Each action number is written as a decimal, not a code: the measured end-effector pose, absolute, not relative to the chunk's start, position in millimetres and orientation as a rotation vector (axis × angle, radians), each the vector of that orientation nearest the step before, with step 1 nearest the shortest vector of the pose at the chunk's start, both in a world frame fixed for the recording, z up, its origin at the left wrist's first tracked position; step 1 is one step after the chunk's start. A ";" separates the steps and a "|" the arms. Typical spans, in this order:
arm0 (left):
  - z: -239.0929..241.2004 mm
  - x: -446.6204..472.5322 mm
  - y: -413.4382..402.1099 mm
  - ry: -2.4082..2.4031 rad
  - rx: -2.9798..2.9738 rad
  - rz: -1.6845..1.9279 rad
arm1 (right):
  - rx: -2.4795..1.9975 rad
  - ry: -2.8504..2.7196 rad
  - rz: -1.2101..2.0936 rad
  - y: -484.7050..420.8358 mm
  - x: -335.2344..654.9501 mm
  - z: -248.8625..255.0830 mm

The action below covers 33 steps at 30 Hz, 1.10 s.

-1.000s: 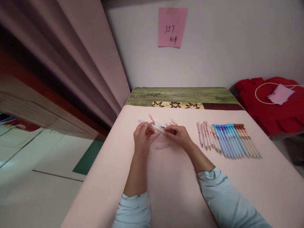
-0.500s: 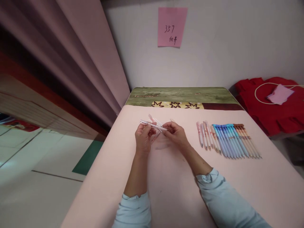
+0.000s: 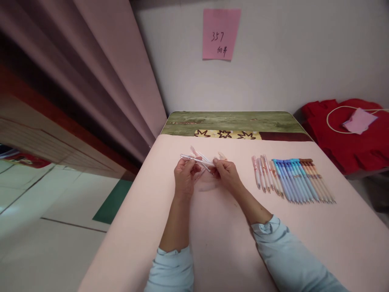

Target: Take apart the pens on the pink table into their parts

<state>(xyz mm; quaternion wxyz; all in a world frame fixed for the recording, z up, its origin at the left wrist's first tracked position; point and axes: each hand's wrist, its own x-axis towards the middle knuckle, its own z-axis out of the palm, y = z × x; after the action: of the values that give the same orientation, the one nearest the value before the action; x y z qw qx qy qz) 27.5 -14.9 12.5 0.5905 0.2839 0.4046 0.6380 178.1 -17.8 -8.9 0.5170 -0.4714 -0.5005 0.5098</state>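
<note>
Level above the pink cloth, a slim pen (image 3: 200, 161) with a clear end and a white stem lies between my two hands. My left hand (image 3: 184, 176) pinches it near its clear end, thumb against fingers. At its other end my right hand (image 3: 228, 174) is closed, thumb and index finger pressed on the tip, which they cover. Behind and beneath the hands, several loose clear and pinkish pen parts (image 3: 193, 151) lie crossed on the cloth, partly hidden by the fingers.
To the right lies a row of pens: pinkish-white ones (image 3: 261, 172), blue ones (image 3: 291, 182) and tan ones with brown tops (image 3: 319, 182). Pink cloth (image 3: 231, 251) covers the table, whose green far edge (image 3: 237, 119) meets the wall. Red fabric (image 3: 328, 142) sits beyond the right side.
My right thumb has shifted up onto the pen's end, and the right fingers have closed around it. My left hand has hardly moved. The row of pens is unchanged.
</note>
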 end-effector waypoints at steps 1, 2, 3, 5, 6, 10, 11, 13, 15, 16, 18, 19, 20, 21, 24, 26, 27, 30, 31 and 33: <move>12.0 27.5 -14.7 0.943 0.661 1.493 | -1.125 -1.208 1.227 -17.8 178.3 -8.8; 11.5 27.4 -14.5 0.946 0.661 1.500 | -1.110 -1.218 1.232 -17.6 178.4 -8.7; 11.0 27.2 -14.3 0.950 0.664 1.503 | -1.091 -1.231 1.238 -17.2 178.5 -8.8; 10.1 26.8 -13.8 0.957 0.670 1.500 | -1.051 -1.246 1.257 -16.3 178.4 -9.2; 9.8 26.7 -13.6 0.960 0.671 1.497 | -1.037 -1.245 1.265 -15.9 178.3 -9.7; 9.6 26.7 -13.3 0.978 0.655 1.478 | -1.031 -1.242 1.274 -15.3 178.4 -11.9; 9.7 26.8 -13.3 0.983 0.648 1.475 | -1.044 -1.254 1.272 -15.5 178.6 -12.3; 10.0 26.8 -13.4 0.989 0.634 1.471 | -1.081 -1.278 1.261 -16.2 179.3 -12.9; 9.8 26.6 -13.5 0.988 0.627 1.467 | -1.115 -1.287 1.245 -16.8 179.8 -13.0; 9.5 26.5 -13.5 0.988 0.628 1.467 | -1.123 -1.284 1.239 -16.9 179.8 -12.9; 8.7 26.3 -13.2 0.988 0.636 1.473 | -1.118 -1.267 1.234 -16.9 179.7 -12.8; 8.2 26.2 -13.0 0.989 0.639 1.479 | -1.108 -1.265 1.234 -16.7 179.5 -12.8; 7.8 26.1 -12.9 0.988 0.641 1.485 | -1.098 -1.266 1.233 -16.5 179.3 -12.9; 7.5 26.1 -12.7 0.988 0.643 1.487 | -1.091 -1.271 1.233 -16.2 179.1 -13.2; 7.5 26.3 -12.8 0.983 0.651 1.487 | -1.093 -1.319 1.232 -16.0 179.1 -13.5; 8.0 26.3 -13.1 0.986 0.652 1.472 | -1.117 -1.351 1.219 -16.4 179.4 -12.8; 8.2 26.2 -13.2 0.987 0.649 1.465 | -1.132 -1.361 1.206 -16.6 179.6 -12.2; 8.0 26.1 -12.8 0.989 0.644 1.469 | -1.143 -1.359 1.180 -16.8 179.7 -11.6; 7.9 26.2 -12.5 0.987 0.645 1.478 | -1.127 -1.348 1.189 -16.6 179.6 -11.9; 7.8 26.4 -12.1 0.986 0.647 1.489 | -1.090 -1.328 1.220 -16.2 179.4 -13.1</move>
<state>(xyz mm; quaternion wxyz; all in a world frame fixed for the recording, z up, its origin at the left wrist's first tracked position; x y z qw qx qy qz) 26.4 -12.1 7.8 0.5819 0.2769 0.4220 0.6376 179.4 -16.2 -13.1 0.4947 -0.4496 -0.5478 0.5031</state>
